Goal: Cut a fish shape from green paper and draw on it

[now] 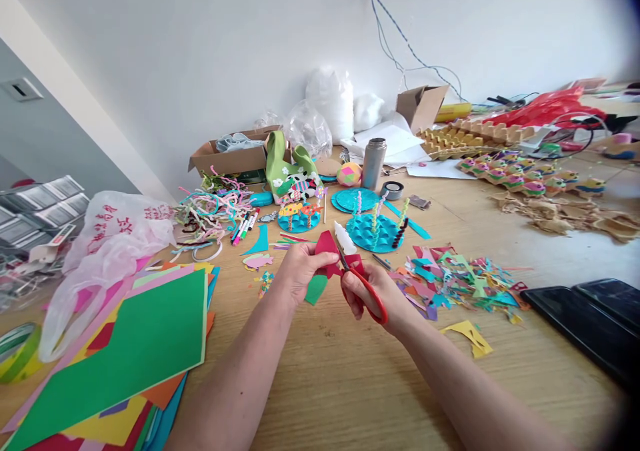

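My left hand (304, 268) pinches a piece of red paper (327, 246) above the wooden table. In my right hand (373, 288) is a pair of scissors (383, 311) with orange-red handles, its blades against the red paper. Part of the red paper shows beyond the blades, near my right hand. Below my left fingers lies a green paper piece (316, 290). Just behind the hands sits a white glue bottle (345, 239). Farther back is a blue round base (367, 236) with pipe cleaners standing in it, and a smaller blue base (300, 222) carries paper fish.
Colored paper scraps (465, 281) spread to the right, near dark phones or tablets (575, 331). Stacked colored paper (150, 331) and a plastic bag (115, 238) lie left. Behind are pipe cleaners (220, 201), a metal flask (373, 163), black tape (392, 190) and egg cartons (465, 138).
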`<state>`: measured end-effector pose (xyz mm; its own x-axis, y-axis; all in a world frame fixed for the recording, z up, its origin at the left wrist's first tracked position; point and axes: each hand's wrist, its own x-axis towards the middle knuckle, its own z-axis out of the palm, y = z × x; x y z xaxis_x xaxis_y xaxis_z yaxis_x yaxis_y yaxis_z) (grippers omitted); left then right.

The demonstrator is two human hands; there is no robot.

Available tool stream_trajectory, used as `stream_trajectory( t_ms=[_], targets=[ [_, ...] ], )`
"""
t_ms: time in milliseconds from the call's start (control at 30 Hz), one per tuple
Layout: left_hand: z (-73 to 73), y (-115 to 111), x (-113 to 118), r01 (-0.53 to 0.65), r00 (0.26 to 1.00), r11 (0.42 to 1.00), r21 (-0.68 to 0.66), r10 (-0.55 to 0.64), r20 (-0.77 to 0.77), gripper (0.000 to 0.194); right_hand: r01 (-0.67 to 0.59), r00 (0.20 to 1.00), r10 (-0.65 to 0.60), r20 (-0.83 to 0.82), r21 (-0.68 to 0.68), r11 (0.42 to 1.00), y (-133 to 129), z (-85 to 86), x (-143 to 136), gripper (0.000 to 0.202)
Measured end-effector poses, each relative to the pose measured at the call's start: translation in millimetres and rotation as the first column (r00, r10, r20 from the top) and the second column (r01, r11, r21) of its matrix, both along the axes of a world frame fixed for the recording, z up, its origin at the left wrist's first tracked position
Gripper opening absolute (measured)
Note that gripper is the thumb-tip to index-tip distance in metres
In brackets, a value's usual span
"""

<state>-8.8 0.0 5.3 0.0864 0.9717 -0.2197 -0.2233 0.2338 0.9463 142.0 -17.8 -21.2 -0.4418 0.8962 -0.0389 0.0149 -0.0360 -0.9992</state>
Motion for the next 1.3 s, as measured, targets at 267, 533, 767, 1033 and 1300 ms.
stream_trajectory(
  t_ms=[267,533,767,1033,1300],
  targets=[
    [0.3,0.8,-0.8,-0.008,1.0,1.0,0.002,0.008,-0.027,0.021,-0.004,1.0,0.004,0.009,0.024,1.0,0.0,3.6,-0.1,0.049],
    [-0.4,1.7,-2.7,0.021,1.0,1.0,0.013,-0.021,-0.021,0.023,-0.015,1.0,0.015,0.006,0.016,1.0,0.4,3.1,-0.2,0.046],
    [0.6,0.5,-2.5,0.013,0.999,1.0,0.014,-0.013,-0.033,0.021,-0.005,1.0,0.005,-0.008,0.002,1.0,1.9,0.8,-0.5,0.046],
    [-2.0,2.1,-4.8,0.039,0.995,0.999,0.025,-0.036,-0.088,0.02,-0.016,1.0,0.016,0.007,0.011,1.0,2.5,-0.6,1.8,0.048],
    [-2.2,3.5,-5.4,0.043,0.994,0.999,0.027,-0.04,-0.1,0.019,-0.034,0.999,0.034,-0.011,0.035,0.999,2.4,1.4,1.4,0.046]
  ],
)
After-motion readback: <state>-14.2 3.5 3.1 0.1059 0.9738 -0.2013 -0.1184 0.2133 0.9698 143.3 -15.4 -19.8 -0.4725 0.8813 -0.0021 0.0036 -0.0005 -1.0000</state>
